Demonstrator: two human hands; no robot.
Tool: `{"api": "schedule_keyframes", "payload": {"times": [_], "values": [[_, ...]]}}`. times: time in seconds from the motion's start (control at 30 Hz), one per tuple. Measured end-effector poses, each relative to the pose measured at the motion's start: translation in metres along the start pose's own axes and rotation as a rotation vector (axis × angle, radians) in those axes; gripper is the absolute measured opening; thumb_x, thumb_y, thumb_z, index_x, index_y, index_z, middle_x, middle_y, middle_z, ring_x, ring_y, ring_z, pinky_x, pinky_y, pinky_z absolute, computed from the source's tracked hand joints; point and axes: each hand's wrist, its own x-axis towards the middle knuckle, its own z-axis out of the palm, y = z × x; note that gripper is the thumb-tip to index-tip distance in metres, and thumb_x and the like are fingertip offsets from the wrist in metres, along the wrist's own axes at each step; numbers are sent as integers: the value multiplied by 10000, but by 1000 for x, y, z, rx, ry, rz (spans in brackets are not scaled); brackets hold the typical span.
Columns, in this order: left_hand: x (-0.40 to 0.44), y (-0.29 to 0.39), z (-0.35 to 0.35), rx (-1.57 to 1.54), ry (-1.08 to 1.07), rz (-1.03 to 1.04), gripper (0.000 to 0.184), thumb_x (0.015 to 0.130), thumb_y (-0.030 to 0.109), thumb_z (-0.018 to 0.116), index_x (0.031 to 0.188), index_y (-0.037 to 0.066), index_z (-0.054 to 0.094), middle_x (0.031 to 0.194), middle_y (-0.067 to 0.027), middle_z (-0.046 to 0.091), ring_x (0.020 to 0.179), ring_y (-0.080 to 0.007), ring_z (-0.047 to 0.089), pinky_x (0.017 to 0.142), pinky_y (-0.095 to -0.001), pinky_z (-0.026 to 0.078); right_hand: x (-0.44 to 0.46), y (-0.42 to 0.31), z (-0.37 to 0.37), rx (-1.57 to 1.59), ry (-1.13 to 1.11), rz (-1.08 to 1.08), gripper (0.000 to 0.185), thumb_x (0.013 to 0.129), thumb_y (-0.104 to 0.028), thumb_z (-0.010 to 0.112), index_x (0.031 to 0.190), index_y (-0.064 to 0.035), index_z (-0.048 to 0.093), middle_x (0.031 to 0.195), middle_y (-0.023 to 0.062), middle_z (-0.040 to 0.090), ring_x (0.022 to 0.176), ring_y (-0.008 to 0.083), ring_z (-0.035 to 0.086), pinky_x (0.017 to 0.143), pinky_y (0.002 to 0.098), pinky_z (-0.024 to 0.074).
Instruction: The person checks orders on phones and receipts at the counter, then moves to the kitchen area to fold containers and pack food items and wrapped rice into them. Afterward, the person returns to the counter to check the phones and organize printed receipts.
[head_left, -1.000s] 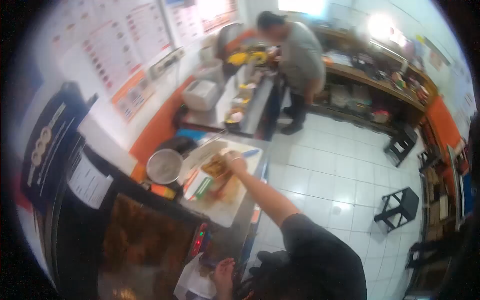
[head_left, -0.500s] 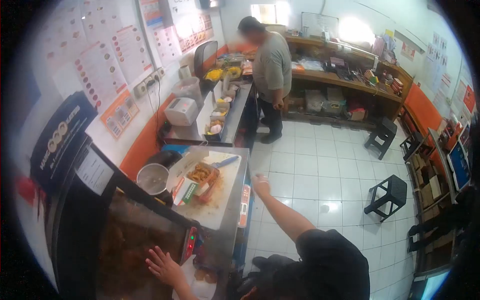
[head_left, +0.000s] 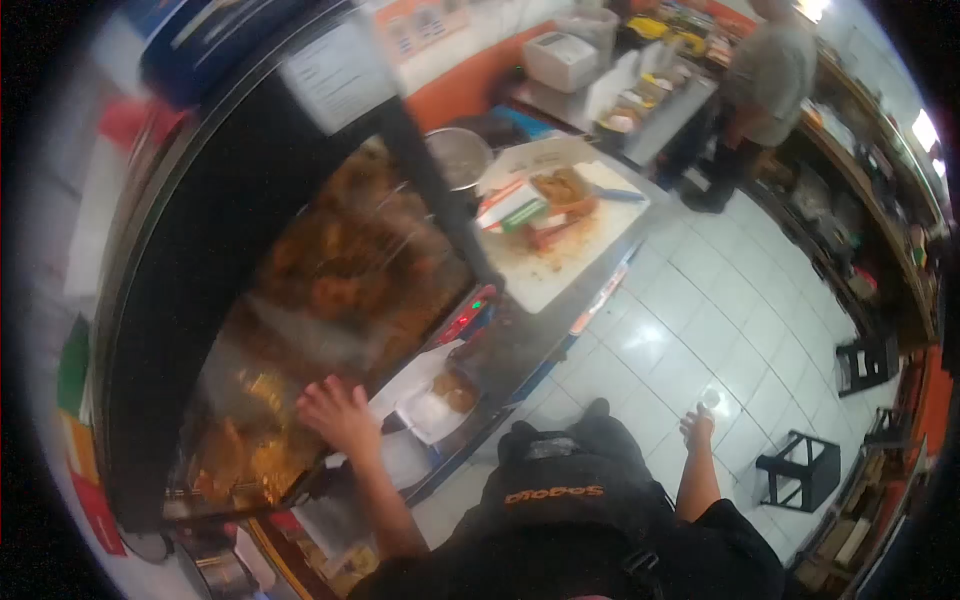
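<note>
I note left hand [head_left: 342,412], fingers spread, at display cabinet [head_left: 310,320]; contact I cannot confirm. Cabinet: black frame, hazy glass front, browned food behind, extending both sides of fingers. White box [head_left: 424,416], open, just beside. Right hand [head_left: 699,427] well apart, over tiled floor [head_left: 640,370], fingers loosely parted. Farther: white board [head_left: 522,285] on worktop [head_left: 530,342].

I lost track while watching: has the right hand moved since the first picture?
Yes: the right hand has moved away from the white board, out over the tiled floor.
</note>
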Motion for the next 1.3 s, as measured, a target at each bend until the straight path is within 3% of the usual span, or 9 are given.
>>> {"api": "schedule_keyframes", "payload": {"times": [0.1, 0.2, 0.23, 0.43, 0.6, 0.67, 0.83, 1.17, 1.3], "values": [[-10, -5, 6, 220, -10, -212, 675, 884, 383, 616, 1425, 77, 354, 1512, -231, 257, 1389, -450, 220, 1102, -597, 202, 71, 39, -93, -76, 19, 223, 525, 901, -412, 553, 1292, -73, 464, 1187, 186, 564, 866, 335, 609, 698, 455, 511], [-4, 28, 1, -83, 202, -573, 656, 940, 381, 528, 1453, 33, 313, 1521, -220, 252, 1430, -383, 170, 1129, -566, 160, 77, 25, -123, 18, 94, 122, 357, 900, -353, 554, 1120, -73, 529, 1006, 150, 552, 770, 312, 589, 628, 425, 495], [4, 55, 0, 3, 248, -557, 625, 931, 334, 545, 1438, 31, 337, 1500, -224, 283, 1398, -384, 240, 1114, -540, 223, 82, 10, -126, 101, 102, 104, 218, 894, -288, 572, 964, -81, 576, 806, 101, 555, 621, 256, 576, 484, 374, 475], [92, 349, -104, -599, 623, 5, 298, 858, 81, 584, 1148, 21, 551, 1239, -177, 548, 1157, -346, 531, 987, -468, 388, 78, -143, -113, -94, -545, 25, 628, 902, -423, 528, 1446, -149, 377, 1465, 203, 374, 1204, 432, 484, 957, 588, 412], [71, 606, -147, -1504, -353, 499, 319, 828, 29, 561, 1143, -3, 598, 1150, -205, 607, 1128, -389, 532, 1022, -451, 371, 26, -283, -83, 19, -1076, -167, 716, 917, -426, 549, 1491, -97, 275, 1492, 151, 353, 1328, 386, 388, 1048, 538, 351], [61, 679, -173, -1372, -499, 931, 461, 780, 105, 676, 1221, 27, 568, 1199, -162, 588, 1105, -352, 537, 979, -418, 407, 20, -326, -79, 43, -1209, -189, 713, 914, -418, 559, 1485, -87, 291, 1487, 146, 363, 1315, 338, 417, 1053, 489, 361], [47, 827, -189, -1384, -1097, 1164, 312, 822, 198, 661, 1108, 75, 654, 1091, -147, 639, 1052, -318, 569, 947, -396, 428, 77, -408, -107, 100, -1304, -270, 663, 925, -325, 558, 1454, -4, 318, 1465, 144, 398, 1271, 275, 467, 1047, 416, 377], [107, 1150, -254, -1614, -1348, 1658, 207, 835, 222, 644, 941, 54, 702, 926, -131, 667, 889, -282, 616, 774, -389, 478, 250, -553, -210, 281, -866, -307, 798, 797, -359, 661, 1402, 65, 359, 1322, 283, 489, 1186, 422, 518, 986, 523, 419], [141, 1220, -290, -1552, -1454, 1539, 200, 828, 206, 653, 943, 50, 704, 889, -134, 665, 827, -287, 614, 738, -386, 482, 283, -625, -219, 327, -811, -360, 830, 750, -359, 703, 1403, 35, 376, 1347, 282, 466, 1159, 411, 538, 962, 505, 444]]}}
